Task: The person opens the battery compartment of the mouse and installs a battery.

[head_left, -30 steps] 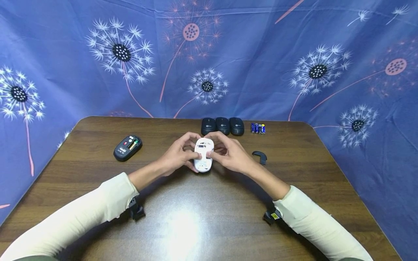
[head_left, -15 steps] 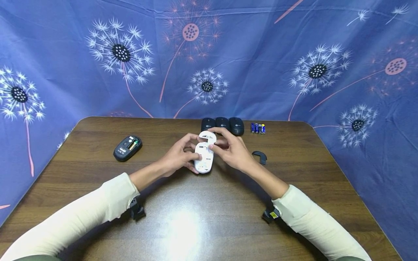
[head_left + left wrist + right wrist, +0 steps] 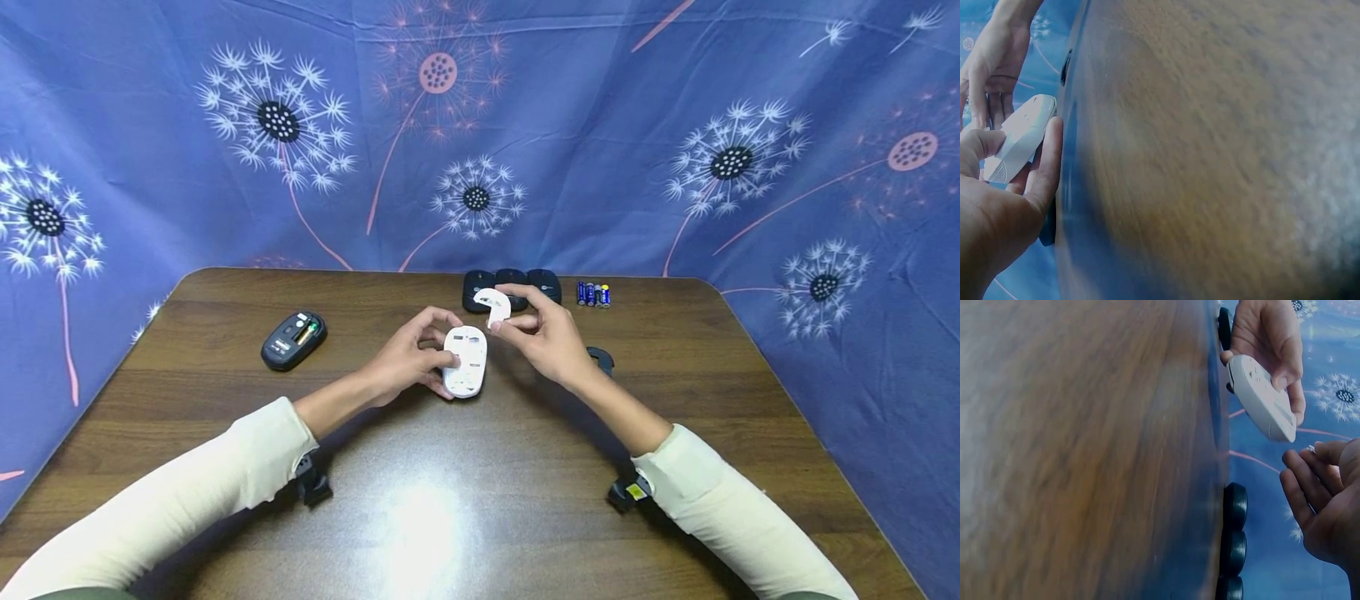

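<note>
A white computer mouse (image 3: 465,375), underside up, is gripped by my left hand (image 3: 408,357) near the middle of the table, thumb on its base and fingers round its side. Its battery bay lies uncovered. Just beyond and to the right, my right hand (image 3: 546,335) pinches a white curved battery cover (image 3: 498,305) between thumb and fingers, apart from the mouse. In the right wrist view the mouse (image 3: 1263,400) hangs tilted above the table; only a small bit of the cover (image 3: 1311,449) shows at the right thumb tip.
Several blue batteries (image 3: 593,295) lie at the back right, beside three black mice (image 3: 478,290) along the back edge. At left an upturned black mouse (image 3: 294,340) has a battery in its open bay. A black curved cover (image 3: 602,359) sits partly hidden behind the right wrist.
My right hand has lifted the white battery cover off the mouse's underside and moved it away, up and to the right. The left hand keeps hold of the mouse, nearly in place.
</note>
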`<action>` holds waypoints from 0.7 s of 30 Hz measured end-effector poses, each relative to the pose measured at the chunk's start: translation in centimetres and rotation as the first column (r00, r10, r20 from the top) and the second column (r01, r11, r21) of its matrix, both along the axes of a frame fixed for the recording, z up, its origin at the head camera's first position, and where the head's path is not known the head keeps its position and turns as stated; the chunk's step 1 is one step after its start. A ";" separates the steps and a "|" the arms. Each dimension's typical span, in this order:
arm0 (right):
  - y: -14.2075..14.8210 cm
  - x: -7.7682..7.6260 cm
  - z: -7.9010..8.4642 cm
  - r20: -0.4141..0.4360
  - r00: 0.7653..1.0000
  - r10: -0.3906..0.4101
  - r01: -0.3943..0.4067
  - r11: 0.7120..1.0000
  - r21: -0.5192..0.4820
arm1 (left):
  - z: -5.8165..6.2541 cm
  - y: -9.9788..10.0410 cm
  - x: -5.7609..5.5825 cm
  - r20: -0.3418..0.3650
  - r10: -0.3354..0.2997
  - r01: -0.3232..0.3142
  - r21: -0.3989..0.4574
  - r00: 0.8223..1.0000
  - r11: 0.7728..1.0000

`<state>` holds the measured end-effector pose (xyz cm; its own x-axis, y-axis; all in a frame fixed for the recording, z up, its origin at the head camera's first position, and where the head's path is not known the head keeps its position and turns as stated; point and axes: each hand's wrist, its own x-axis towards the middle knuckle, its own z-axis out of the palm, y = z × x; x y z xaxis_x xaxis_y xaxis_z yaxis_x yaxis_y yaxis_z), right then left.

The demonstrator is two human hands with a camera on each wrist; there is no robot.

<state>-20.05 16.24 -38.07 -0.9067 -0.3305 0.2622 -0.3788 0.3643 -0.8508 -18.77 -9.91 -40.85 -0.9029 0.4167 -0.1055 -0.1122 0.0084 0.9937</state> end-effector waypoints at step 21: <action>6.6 0.0 0.1 0.134 0.991 0.014 0.005 0.990 -0.139 | 0.1 -1.0 0.4 -0.010 -0.002 0.002 0.024 1.000 1.000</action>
<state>-20.06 22.84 -37.93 -0.9353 -0.3036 0.1817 -0.2591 0.2381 -0.9361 -18.37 -10.90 -40.74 -0.9031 0.4207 -0.0865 -0.1023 -0.0150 0.9946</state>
